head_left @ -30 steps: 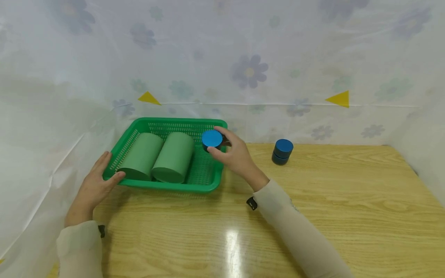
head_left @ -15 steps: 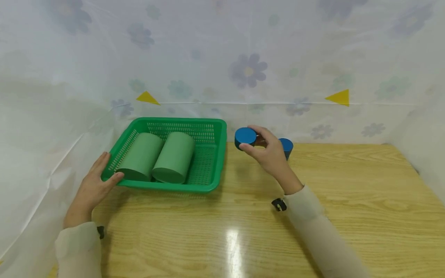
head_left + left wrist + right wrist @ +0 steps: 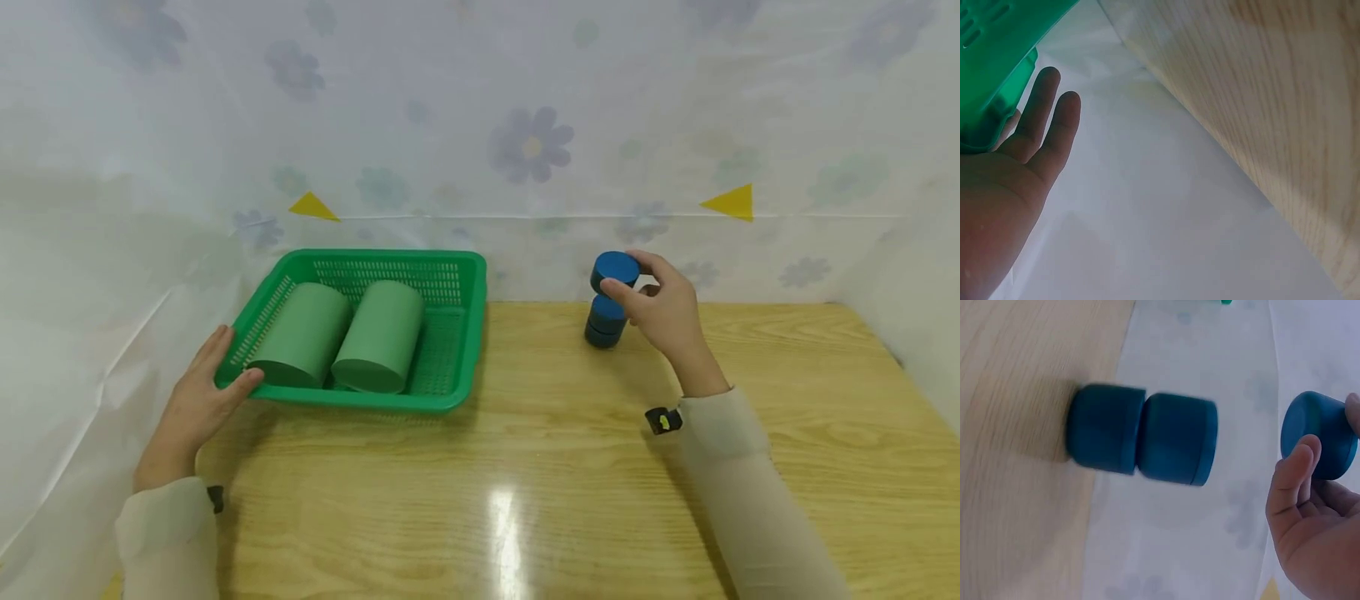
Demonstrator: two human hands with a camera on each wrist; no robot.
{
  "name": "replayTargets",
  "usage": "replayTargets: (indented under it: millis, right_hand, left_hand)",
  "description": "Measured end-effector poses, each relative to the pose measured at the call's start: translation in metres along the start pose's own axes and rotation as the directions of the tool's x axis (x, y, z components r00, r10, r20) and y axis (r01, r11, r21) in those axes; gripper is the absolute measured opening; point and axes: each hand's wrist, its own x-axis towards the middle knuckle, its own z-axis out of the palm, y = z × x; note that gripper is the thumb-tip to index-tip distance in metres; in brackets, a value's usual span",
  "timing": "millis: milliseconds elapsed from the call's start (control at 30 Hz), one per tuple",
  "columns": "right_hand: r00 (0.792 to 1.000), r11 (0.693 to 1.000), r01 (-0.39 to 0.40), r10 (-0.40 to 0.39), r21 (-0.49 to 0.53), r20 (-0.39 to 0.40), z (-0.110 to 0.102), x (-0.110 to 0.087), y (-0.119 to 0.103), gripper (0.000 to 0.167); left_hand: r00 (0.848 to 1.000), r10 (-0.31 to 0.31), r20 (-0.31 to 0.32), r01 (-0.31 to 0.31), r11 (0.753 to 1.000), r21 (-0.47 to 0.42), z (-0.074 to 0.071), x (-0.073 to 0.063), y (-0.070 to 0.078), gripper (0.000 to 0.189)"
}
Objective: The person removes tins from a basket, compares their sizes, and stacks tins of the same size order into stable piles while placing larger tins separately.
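Observation:
My right hand pinches a small blue round canister between thumb and fingers. Below it on the table stand two like canisters, the upper one stacked on the lower one. In the right wrist view a gap shows between the held canister and the stack. My left hand rests at the near left corner of a green plastic basket, thumb over the rim, other fingers straight along the outside. Two light green cylinders lie on their sides in the basket's left and middle.
The wood-grain table ends at the back against a white floral sheet, which also hangs along the left side. Two yellow triangles mark the sheet. A black wrist strap sits at my right cuff.
My right hand has carried the held canister from over the basket's right end rightward to above the stacked pair. My left hand has stayed at the basket corner.

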Motion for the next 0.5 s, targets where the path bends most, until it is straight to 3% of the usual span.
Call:
replayTargets:
  millis: [200, 500]
  right_hand:
    - [0.994, 0.994, -0.096, 0.099, -0.054, 0.049, -0.009, 0.003, 0.013, 0.077]
    - [0.984, 0.989, -0.142, 0.146, -0.043, 0.106, -0.010, 0.006, 0.025, 0.079]
  left_hand:
    - [1.000, 0.004, -0.004, -0.004, 1.000, -0.004, 0.000, 0.002, -0.001, 0.083]
    - [1.000, 0.010, -0.014, -0.010, 1.000, -0.008, 0.000, 0.001, 0.000, 0.082]
